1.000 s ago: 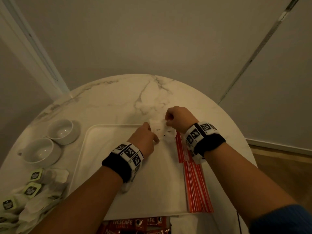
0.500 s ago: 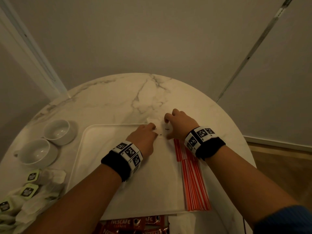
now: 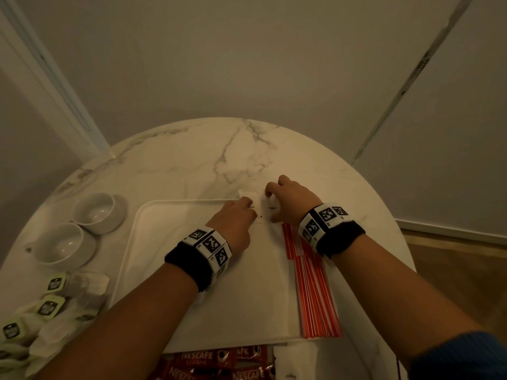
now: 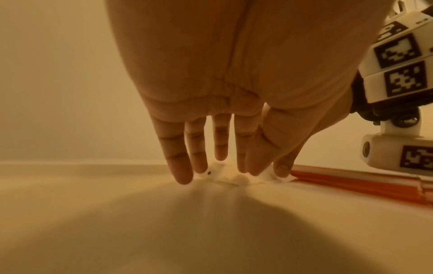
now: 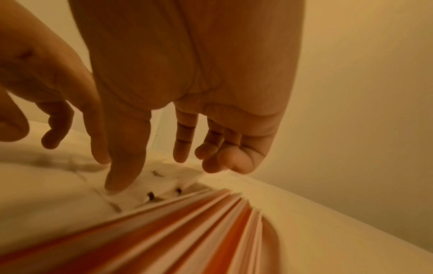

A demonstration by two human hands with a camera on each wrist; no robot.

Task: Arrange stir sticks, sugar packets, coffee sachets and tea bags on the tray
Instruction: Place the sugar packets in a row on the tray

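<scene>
A small pile of white sugar packets [image 3: 262, 209] lies in the far right corner of the white tray [image 3: 170, 242]. My left hand [image 3: 247, 208] rests its straight fingers on the packets [image 4: 225, 176] from the left. My right hand [image 3: 271, 205] is over them from the right, thumb tip pressing on the packets [image 5: 161, 187], the other fingers loosely bent above them. Red-and-white stir sticks [image 3: 312, 292] lie in a row along the tray's right side. Tea bags [image 3: 55, 303] are heaped off the tray at the near left. Red coffee sachets [image 3: 219, 363] lie by the near edge.
Two white cups [image 3: 93, 212] [image 3: 63, 245] stand on the round marble table [image 3: 192, 165] left of the tray. A white packet [image 3: 290, 363] lies beside the coffee sachets. The table's right rim is close to the stir sticks, with wooden floor beyond.
Both hands have stayed on the sugar packets in the tray's far right corner. The right hand's fingers have loosened and spread over the pile.
</scene>
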